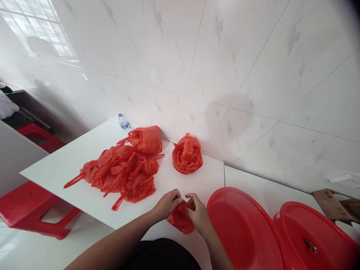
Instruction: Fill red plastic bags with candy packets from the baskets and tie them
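At the near edge of the white table, my left hand (169, 203) and my right hand (197, 213) both grip the gathered top of a red plastic bag (181, 220). The fingers of each hand are closed on the thin plastic, close together. What the bag contains is hidden. To the left lies a pile of red plastic bags (120, 168), several with their tops twisted into long tails. Behind the pile, a fuller red bag (149, 139) rests by the wall. Beyond my hands sits a round, crumpled red bag (187, 155).
A red perforated basket (233, 225) stands close to my right arm, and another red basket (317, 232) holds a small dark item. A water bottle (123, 122) is by the wall. Left are a red stool (33, 206) and part of a person (7, 105). A cardboard box (334, 206) lies far right.
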The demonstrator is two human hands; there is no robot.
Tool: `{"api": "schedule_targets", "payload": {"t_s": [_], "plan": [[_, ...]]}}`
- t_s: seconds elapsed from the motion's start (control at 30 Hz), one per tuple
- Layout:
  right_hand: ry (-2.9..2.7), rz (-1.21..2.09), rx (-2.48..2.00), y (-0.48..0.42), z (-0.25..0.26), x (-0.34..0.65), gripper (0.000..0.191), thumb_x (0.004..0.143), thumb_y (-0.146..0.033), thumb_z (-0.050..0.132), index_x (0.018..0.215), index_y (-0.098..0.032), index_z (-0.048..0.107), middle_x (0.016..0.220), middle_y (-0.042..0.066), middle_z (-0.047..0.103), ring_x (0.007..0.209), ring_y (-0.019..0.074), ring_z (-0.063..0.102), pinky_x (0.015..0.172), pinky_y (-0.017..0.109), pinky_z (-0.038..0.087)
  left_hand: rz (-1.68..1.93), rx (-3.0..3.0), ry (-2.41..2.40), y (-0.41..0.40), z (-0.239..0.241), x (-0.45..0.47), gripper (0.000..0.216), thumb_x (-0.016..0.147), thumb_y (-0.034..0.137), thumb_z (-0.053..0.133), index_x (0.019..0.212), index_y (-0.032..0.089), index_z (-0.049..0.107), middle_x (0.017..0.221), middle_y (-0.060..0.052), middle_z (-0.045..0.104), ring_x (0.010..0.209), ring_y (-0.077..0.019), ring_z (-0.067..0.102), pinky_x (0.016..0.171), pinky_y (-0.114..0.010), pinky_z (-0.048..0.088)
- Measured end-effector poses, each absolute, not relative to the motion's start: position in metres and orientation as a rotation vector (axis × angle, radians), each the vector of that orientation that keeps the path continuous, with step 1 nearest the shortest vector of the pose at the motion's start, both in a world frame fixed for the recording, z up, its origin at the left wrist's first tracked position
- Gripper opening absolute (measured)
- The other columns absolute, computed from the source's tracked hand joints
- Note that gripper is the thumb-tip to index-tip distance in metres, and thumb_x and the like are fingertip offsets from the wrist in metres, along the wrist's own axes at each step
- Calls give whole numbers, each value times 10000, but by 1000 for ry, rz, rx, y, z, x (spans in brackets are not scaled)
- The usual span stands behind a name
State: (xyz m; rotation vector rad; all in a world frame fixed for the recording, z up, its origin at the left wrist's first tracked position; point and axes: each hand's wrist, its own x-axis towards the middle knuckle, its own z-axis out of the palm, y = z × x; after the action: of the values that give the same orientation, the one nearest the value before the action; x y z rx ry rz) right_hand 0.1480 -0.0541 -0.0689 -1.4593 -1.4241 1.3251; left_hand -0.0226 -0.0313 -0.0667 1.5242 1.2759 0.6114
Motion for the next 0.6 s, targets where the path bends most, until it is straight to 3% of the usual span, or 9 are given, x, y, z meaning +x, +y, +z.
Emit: {"api": "schedule_targets", "payload": {"t_s": [0.07,0.17,0.3,0.43,0.5,0.6], "plan": [[-1439,1136,-1618,-50,-73,149,188,726,-297,580,902,-266,639,643,-32,557,609,163,501,581,283,373,617,1514,1261,-33,-64,-24,73,795,234,448,737,198,475,691,43,499,668,-130,445,622,-251,363],[-1420,1094,-1694,-46,-76,149,131,738,-319,550,780,-263,661,707,3,651,650,185,558,610,304,397,621,1488,1257,-35,-61,-25,65,779,244,472,744,194,495,692,38,522,668,-131,458,622,-251,367],[-1325,1184,-1547,-46,-74,146,258,738,-253,483,894,-245,688,916,36,707,841,211,623,761,332,455,593,1476,1278,-36,-61,-26,38,730,226,510,741,191,519,707,33,572,690,-137,489,647,-256,374],[-1331,1224,-1424,-47,-70,146,323,682,-175,474,929,-221,677,983,44,691,937,209,609,860,341,449,598,1491,1278,-37,-61,-27,38,713,222,518,735,193,526,712,32,590,699,-144,501,659,-262,379],[-1300,1234,-1430,-47,-70,146,354,681,-186,497,997,-219,652,960,38,676,899,200,604,822,331,461,603,1495,1281,-38,-60,-27,39,712,226,522,733,193,527,711,31,591,698,-145,503,663,-265,381],[-1239,1198,-1545,-47,-74,148,329,708,-271,559,1030,-222,605,744,-18,599,693,165,553,650,288,445,613,1494,1284,-39,-59,-27,37,706,225,532,725,195,522,707,35,583,695,-142,499,664,-262,382]]}}
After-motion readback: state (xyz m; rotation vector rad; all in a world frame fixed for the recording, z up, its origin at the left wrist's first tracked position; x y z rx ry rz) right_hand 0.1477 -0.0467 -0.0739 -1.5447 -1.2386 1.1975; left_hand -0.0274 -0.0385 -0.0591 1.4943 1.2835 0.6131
